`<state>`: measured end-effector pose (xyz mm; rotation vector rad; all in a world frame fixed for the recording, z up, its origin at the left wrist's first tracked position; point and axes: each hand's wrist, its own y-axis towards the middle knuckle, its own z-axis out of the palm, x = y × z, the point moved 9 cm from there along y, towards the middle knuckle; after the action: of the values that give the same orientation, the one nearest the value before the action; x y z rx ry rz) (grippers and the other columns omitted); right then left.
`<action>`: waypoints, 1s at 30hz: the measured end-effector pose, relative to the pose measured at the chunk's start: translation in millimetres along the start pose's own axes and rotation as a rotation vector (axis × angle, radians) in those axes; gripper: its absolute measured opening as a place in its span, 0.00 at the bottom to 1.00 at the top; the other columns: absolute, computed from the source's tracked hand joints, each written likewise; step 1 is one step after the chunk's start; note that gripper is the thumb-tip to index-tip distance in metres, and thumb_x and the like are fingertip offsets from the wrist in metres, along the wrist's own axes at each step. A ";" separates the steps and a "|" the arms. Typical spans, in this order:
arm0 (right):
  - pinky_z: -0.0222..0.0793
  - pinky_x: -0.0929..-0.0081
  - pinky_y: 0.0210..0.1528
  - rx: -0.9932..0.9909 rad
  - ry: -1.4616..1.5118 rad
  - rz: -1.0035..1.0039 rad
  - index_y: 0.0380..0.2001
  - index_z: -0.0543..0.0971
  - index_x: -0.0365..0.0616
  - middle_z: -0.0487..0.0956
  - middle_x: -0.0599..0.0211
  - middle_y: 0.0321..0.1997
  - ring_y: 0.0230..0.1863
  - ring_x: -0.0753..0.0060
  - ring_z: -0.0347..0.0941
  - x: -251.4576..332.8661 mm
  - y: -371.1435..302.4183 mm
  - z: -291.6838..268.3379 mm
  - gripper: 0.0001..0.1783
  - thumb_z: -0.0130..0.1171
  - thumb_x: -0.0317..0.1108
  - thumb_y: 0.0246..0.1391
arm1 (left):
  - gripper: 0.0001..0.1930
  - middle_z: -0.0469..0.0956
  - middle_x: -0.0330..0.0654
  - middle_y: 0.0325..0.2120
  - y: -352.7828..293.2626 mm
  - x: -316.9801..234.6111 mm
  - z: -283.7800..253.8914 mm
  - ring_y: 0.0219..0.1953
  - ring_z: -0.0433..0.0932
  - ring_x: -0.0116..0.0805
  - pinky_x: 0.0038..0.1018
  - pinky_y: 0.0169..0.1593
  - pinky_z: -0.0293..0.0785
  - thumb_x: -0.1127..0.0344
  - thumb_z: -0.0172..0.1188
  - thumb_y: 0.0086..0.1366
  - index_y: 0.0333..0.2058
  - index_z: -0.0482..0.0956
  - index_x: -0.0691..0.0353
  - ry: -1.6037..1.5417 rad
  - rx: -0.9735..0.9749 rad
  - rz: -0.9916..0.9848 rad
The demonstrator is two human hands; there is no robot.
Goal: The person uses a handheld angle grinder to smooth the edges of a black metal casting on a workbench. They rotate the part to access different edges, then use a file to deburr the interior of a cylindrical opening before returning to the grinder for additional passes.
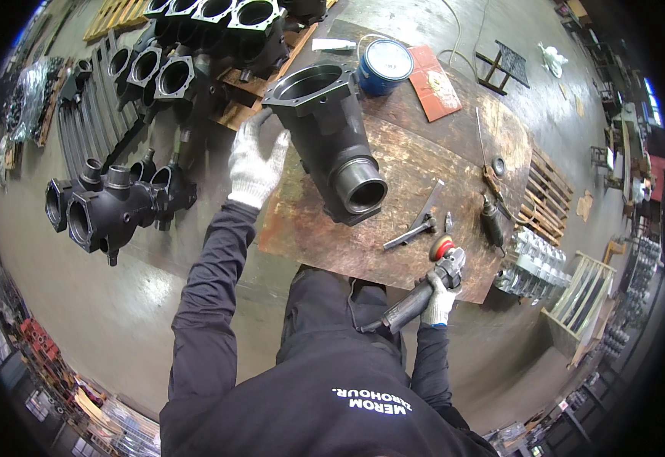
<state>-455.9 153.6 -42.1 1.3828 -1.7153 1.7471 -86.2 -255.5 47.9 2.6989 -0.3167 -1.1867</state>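
A large black metal casting (321, 141) with a flanged square opening and a bare-metal round port lies on the worn tabletop (416, 167). My left hand (257, 158), in a white knit glove, is beside its flange with the fingers spread; the fingertips come close to the flange's edge, and I cannot tell whether they touch. My right hand (440, 301), gloved too, is wrapped round an angle grinder (416, 298) at the table's near edge. The grinder's reddish disc (440, 248) points away from me, over the tabletop.
A hammer (410, 234) and a second power tool (492, 221) lie on the table's right side. Farther back stand a blue can (386, 67) and a reddish board (433, 84). More black castings (115, 206) stand at left. A wooden pallet (549, 194) is at right.
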 end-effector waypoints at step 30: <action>0.83 0.60 0.47 -0.093 0.193 0.157 0.68 0.56 0.50 0.66 0.56 0.63 0.55 0.59 0.73 -106.3 57.0 -151.8 0.54 0.75 0.17 0.41 | 0.46 0.81 0.63 0.53 127.0 5.2 118.9 0.60 0.78 0.55 0.39 0.65 0.68 0.27 0.56 0.65 0.55 0.80 0.74 0.619 0.381 -0.162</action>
<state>-510.3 317.8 -129.7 1.0286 -1.8132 1.7914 -186.5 -388.0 -3.9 3.2926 -0.2482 -0.2802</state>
